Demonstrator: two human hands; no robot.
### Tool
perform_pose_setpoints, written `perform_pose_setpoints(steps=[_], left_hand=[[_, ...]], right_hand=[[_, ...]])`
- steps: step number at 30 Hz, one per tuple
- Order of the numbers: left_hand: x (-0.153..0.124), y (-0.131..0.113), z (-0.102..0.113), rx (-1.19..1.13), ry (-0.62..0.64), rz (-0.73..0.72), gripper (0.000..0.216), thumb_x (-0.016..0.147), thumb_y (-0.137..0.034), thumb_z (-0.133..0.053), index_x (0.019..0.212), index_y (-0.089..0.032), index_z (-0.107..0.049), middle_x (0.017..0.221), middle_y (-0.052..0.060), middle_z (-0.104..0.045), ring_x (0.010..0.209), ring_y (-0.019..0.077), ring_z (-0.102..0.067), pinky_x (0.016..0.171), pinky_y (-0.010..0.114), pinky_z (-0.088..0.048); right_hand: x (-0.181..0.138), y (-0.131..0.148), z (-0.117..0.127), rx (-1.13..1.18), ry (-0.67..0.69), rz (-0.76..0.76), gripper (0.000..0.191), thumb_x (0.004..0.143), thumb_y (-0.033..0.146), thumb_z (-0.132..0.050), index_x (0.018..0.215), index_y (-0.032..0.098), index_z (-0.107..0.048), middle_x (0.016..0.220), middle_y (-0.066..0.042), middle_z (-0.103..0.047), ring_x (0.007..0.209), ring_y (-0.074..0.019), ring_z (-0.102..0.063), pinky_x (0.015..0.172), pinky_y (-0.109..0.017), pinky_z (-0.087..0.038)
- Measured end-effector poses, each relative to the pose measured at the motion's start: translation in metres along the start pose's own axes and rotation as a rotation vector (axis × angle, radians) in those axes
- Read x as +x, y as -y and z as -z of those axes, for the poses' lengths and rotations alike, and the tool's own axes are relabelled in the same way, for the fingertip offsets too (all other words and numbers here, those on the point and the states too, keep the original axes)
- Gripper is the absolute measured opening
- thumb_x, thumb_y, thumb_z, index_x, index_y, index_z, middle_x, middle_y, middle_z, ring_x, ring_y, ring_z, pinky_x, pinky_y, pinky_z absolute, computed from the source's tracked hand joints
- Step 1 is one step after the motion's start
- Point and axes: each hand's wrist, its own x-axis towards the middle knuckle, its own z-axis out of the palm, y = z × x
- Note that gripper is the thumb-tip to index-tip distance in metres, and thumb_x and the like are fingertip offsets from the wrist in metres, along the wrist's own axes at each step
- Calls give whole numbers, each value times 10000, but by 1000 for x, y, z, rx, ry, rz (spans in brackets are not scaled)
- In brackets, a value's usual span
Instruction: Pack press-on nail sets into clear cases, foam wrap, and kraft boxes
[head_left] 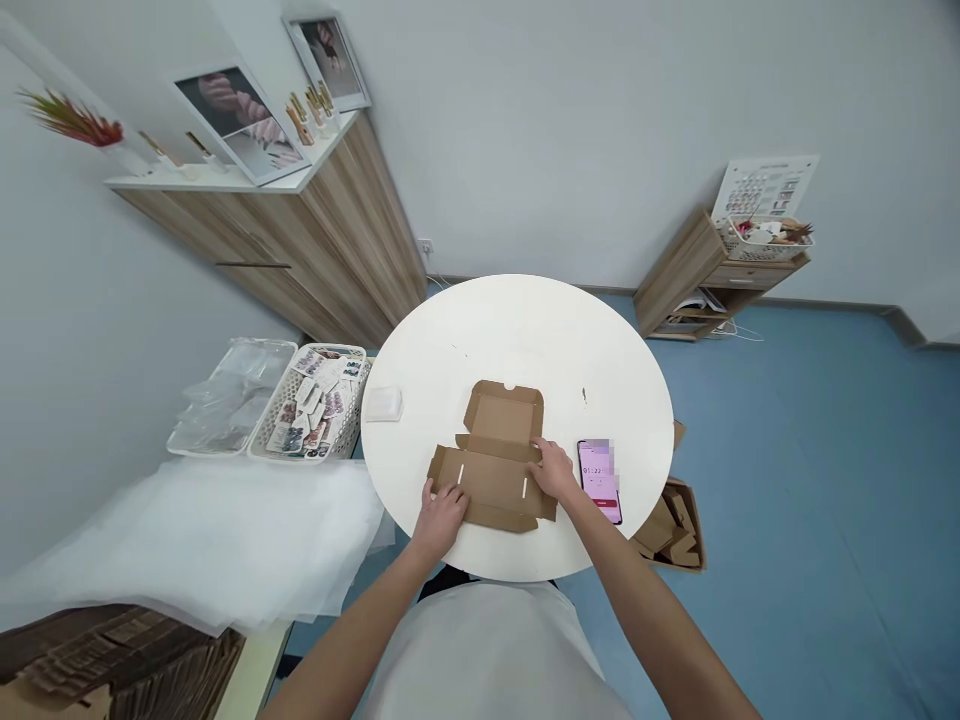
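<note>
A flat, unfolded brown cardboard box blank (495, 455) lies on the round white table (517, 330), near its front edge. My left hand (442, 510) rests on the blank's left side panel, fingers curled down over the cardboard. My right hand (555, 470) presses on the right side panel, fingers bent over its flap. The lid part of the blank points away from me and lies flat.
A phone (600, 480) with a pink screen lies right of the box. A small clear packet (384, 403) sits at the table's left edge. Two white baskets (300, 440) with small packs stand left, white foam sheets (202, 540) below them. Folded cardboard (675, 530) lies on the blue floor.
</note>
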Motion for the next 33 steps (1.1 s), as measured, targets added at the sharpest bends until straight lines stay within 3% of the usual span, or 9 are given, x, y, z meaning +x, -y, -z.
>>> perform_pose_setpoints(steps=[3,7,16,20,23,25,27,30,33], left_hand=[[1,0,-4,68,39,17,355,713,-8,-383,896,-230,-591,908,69,-624,881,214,-581,1016,529,-85],[-1,-1,-5,151,112,-8,330,736,-12,-348,842,-201,-596,766,40,-626,757,188,-588,1003,533,-94],[-3,4,-6,211,181,-105,357,731,29,-336,845,-183,-600,756,36,-641,688,167,-594,985,470,-171],[1,5,-9,232,218,-136,356,696,64,-344,819,-148,-603,762,65,-641,704,179,-608,942,421,-254],[4,7,-11,237,244,-163,350,696,73,-344,801,-147,-596,765,70,-635,752,186,-611,913,396,-298],[6,9,-12,232,248,-168,349,727,53,-338,857,-157,-584,837,73,-631,773,183,-610,879,377,-341],[9,11,-13,215,222,-141,363,761,13,-349,1002,-181,-537,1039,89,-588,844,186,-601,821,349,-395],[16,14,-11,192,136,-83,512,754,-70,-458,1236,-215,-361,1342,123,-352,1086,231,-494,781,321,-440],[24,14,-7,251,60,-71,786,682,-142,-574,1354,-217,-174,1438,142,-170,1225,283,-348,866,360,-415]], right_hand=[[11,-5,-5,167,105,-5,566,715,188,-514,1266,212,-387,1215,-76,-507,1060,-196,-503,852,-306,-393],[17,-10,-11,264,144,-30,586,704,134,-508,1271,210,-379,1252,-60,-488,1068,-166,-510,842,-266,-409],[-4,12,-22,44,17,64,459,729,66,-431,1143,255,-490,1147,-8,-565,1051,-153,-511,972,-359,-258],[-17,11,-27,-121,-11,99,483,731,13,-390,1128,267,-497,1080,-14,-590,998,-151,-523,977,-393,-183],[-25,5,-28,-221,-28,120,525,708,-38,-368,1113,262,-514,1016,-20,-614,944,-149,-535,951,-357,-198],[-28,2,-28,-270,-44,129,515,691,-58,-364,1060,249,-551,944,-22,-630,884,-150,-543,901,-310,-244],[-29,1,-28,-316,-64,148,466,696,-52,-375,1003,231,-579,879,-31,-634,836,-159,-538,839,-279,-282],[-30,1,-30,-381,-91,190,382,725,-23,-396,960,205,-591,825,-47,-626,801,-176,-520,767,-263,-310],[-30,2,-34,-434,-112,242,337,745,-14,-401,934,188,-594,791,-52,-612,784,-183,-505,708,-252,-324]])
